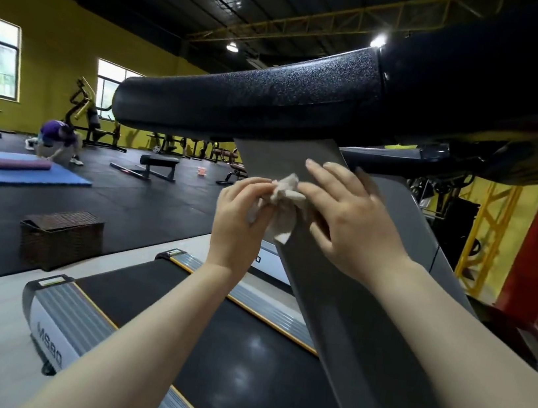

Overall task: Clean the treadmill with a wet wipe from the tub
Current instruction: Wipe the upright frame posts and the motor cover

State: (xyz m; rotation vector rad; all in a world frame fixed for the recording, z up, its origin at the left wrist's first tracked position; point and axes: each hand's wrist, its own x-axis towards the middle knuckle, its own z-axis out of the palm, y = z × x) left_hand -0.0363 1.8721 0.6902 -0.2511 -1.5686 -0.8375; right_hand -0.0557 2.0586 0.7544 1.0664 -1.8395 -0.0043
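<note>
Both hands meet on the wet wipe (281,202), which is bunched against the near edge of the treadmill's grey upright (343,304), just below the padded handrail (247,104). The left hand (241,217) pinches the crumpled wipe with curled fingers and thumb on the left side of the post; the right hand (352,219) lies flatter, fingers nearly straight on the post's face, its thumb side touching the wipe, though whether it grips the cloth I cannot tell. The upright's long axis slants from the handrail down toward the viewer, past the belt (239,355) and side rail (266,310). Since the wipe sits near the post's top, most unwiped length seems to lie below the grip, so the stroke probably runs downward along that slant, with the left hand better placed to lead.
</note>
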